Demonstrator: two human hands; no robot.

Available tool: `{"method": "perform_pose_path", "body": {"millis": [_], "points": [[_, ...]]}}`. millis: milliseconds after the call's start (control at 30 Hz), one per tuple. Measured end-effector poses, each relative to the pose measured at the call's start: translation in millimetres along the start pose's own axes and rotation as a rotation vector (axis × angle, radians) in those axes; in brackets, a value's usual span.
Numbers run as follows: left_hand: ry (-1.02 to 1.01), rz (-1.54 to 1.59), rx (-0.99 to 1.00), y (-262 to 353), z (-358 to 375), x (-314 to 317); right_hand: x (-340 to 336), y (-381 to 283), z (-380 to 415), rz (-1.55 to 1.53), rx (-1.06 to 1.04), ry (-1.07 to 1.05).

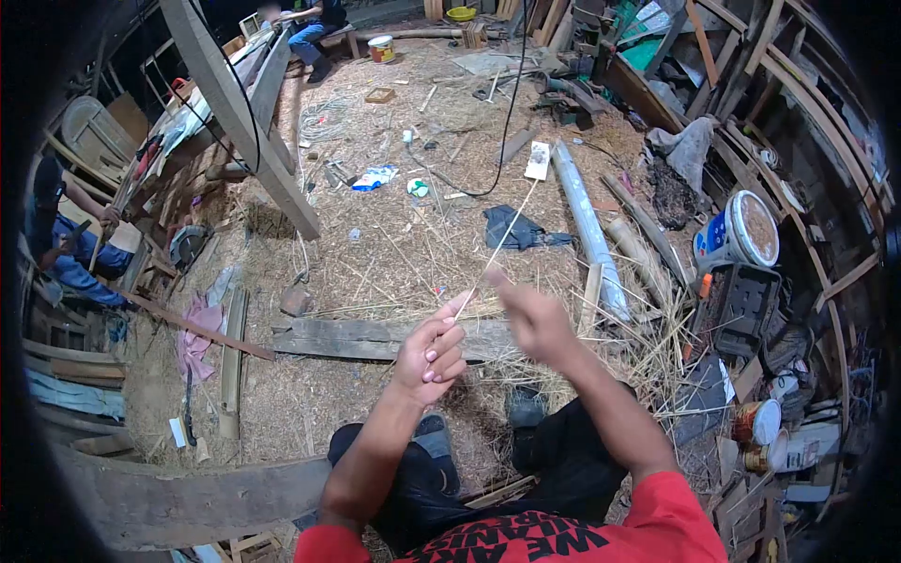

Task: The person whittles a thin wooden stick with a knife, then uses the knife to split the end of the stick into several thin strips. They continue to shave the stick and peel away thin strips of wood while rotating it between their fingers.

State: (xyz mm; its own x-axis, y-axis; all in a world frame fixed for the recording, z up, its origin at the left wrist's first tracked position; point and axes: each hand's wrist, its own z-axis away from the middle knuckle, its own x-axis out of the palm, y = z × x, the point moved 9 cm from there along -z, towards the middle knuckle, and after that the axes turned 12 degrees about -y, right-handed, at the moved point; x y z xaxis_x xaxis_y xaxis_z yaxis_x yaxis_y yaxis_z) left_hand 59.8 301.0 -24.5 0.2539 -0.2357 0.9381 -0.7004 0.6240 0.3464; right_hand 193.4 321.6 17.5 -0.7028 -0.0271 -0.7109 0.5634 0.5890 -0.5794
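Observation:
My left hand (pixel 432 357) is closed around the lower end of a thin pale strip (pixel 507 230), which looks like split cane or bamboo. From there the strip slants up and away to the right, over the littered ground. My right hand (pixel 537 321) is curled, its fingertips beside the strip just beyond my left hand. Motion blurs those fingers, and I cannot make out what they hold. Past the strip's far end lies a small white card-like piece (pixel 537 160) with dark marks. A weathered plank (pixel 375 338) lies across the ground beyond my knees.
Straw and shavings cover the floor. A long pole (pixel 591 225) lies ahead to the right, near a dark cloth (pixel 521 228). At right stand a white bucket (pixel 741 230) and an open black case (pixel 746 310). A slanted post (pixel 249 122) rises left; two other people sit on that side.

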Motion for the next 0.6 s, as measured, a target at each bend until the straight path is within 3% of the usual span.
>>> {"method": "perform_pose_path", "body": {"millis": [33,133,167,267,300,433,600], "points": [[0.016,0.046,0.005,0.0,-0.3,-3.5,15.5,-21.9,1.5,0.010,-0.078,-0.120],[-0.021,0.107,0.006,1.0,0.9,-0.3,19.6,-38.5,0.2,0.116,-0.059,-0.194],[-0.063,0.088,0.008,3.2,1.2,5.9,12.9,-23.0,-2.3,0.084,0.020,-0.109],[-0.058,0.013,0.005,3.0,1.8,7.0,6.8,-21.3,-0.9,0.091,-0.037,-0.088],[-0.036,-0.021,0.005,4.3,0.8,5.4,19.1,-30.1,6.5,0.143,-0.054,-0.208],[-0.059,-0.099,0.011,5.8,0.7,10.9,6.3,-14.1,-0.9,0.114,0.008,-0.068],[-0.015,-0.118,0.011,3.9,-1.3,10.1,15.9,-32.6,4.5,0.156,-0.049,-0.189]]}}
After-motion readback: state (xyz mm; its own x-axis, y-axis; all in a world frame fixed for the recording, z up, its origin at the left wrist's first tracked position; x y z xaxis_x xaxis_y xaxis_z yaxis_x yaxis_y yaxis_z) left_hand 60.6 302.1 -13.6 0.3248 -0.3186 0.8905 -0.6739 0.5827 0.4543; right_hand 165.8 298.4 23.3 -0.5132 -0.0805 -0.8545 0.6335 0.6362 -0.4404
